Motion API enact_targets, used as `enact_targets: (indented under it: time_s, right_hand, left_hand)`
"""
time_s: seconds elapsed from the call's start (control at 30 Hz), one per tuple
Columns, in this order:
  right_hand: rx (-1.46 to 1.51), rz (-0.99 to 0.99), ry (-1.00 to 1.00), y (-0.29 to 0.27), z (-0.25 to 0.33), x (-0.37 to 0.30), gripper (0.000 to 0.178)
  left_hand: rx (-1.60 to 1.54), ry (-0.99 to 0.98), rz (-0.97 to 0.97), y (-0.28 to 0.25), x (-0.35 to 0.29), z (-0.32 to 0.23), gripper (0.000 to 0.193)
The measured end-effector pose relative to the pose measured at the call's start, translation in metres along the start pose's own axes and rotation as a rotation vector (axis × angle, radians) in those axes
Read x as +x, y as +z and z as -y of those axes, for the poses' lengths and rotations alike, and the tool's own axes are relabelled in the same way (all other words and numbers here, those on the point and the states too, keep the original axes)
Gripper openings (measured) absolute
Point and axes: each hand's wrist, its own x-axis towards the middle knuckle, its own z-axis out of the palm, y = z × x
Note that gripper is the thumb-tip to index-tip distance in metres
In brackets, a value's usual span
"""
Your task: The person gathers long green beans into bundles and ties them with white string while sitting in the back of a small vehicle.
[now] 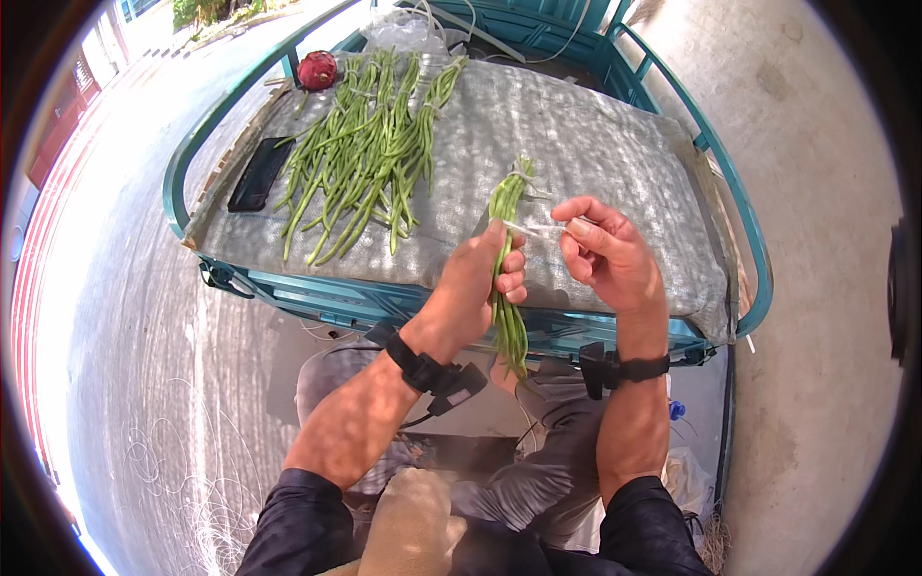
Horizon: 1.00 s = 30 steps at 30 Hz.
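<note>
My left hand (478,280) is closed around a bunch of long green beans (512,336), which hangs over the near edge of the grey padded surface. A tie is wrapped round the bunch near its upper end. From the beans at my left thumb, a thin white string (534,229) stretches across to my right hand (612,253). The thumb and fingers of that hand pinch the string's other end. Farther left, several tied bundles of long green beans (370,158) lie side by side on the same surface.
Grey fabric (586,115) covers the bed of a teal metal cart with raised side rails (741,230). At the left lie a dark phone (257,175) and a round dark-red fruit (317,71). Clear plastic (403,34) is bunched at the back. Loose string coils lie on the ground at lower left.
</note>
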Motion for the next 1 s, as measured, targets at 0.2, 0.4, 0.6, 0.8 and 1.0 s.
enact_targets:
  time_s: [0.2,0.4,0.6,0.8,1.0]
  right_hand:
    - [0.032,-0.143,0.124,-0.016,-0.029,0.017,0.019]
    - [0.199,-0.088,0.178,-0.006,-0.05,0.033,0.02]
    - [0.521,0.122,0.151,-0.02,-0.063,0.035,0.022]
    - [0.237,0.163,0.044,0.016,-0.063,-0.004,0.042]
    - [0.283,0.197,0.065,0.006,-0.084,0.008,0.038]
  left_hand:
    - [-0.113,0.026,0.168,-0.005,-0.006,-0.011,0.037]
    - [-0.287,0.018,0.305,-0.009,0.0,-0.011,0.038]
    - [-0.501,-0.081,0.471,0.01,-0.003,0.002,0.041]
    - [-0.409,-0.075,0.474,0.031,-0.011,0.01,0.042]
    - [-0.304,-0.097,0.394,0.037,-0.014,0.014,0.044]
